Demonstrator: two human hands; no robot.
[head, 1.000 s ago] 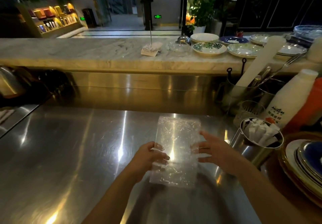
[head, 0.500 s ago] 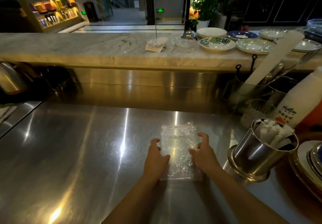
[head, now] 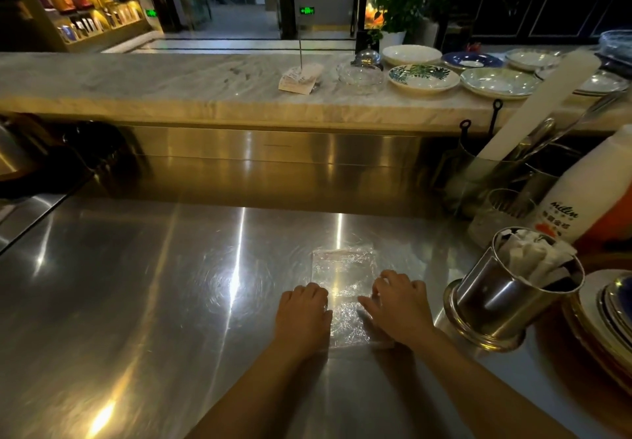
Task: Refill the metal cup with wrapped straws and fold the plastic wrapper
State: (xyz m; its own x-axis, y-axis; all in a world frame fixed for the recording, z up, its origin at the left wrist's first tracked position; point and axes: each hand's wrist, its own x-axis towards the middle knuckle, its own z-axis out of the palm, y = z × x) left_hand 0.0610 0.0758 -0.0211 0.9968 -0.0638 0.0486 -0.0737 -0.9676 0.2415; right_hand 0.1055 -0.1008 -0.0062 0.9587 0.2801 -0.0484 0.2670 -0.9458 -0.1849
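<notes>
A clear, crinkled plastic wrapper [head: 343,272] lies flat on the steel counter [head: 154,284]. My left hand [head: 302,315] presses palm-down on its near left edge. My right hand [head: 398,303] presses on its near right edge, fingers bent. The near part of the wrapper is partly hidden under both hands. To the right stands the metal cup [head: 492,305], leaning towards me, holding several white wrapped straws [head: 533,257].
Stacked plates [head: 608,312] sit at the right edge beside the cup. Behind it stand a white bottle [head: 581,196], a glass [head: 499,209] and utensil holders [head: 478,172]. A marble ledge [head: 171,83] at the back carries plates and bowls [head: 424,78].
The wrapper, held up between both hands a second ago, now lies flat on the counter and looks shorter. Both hands have come down onto its near edges.
</notes>
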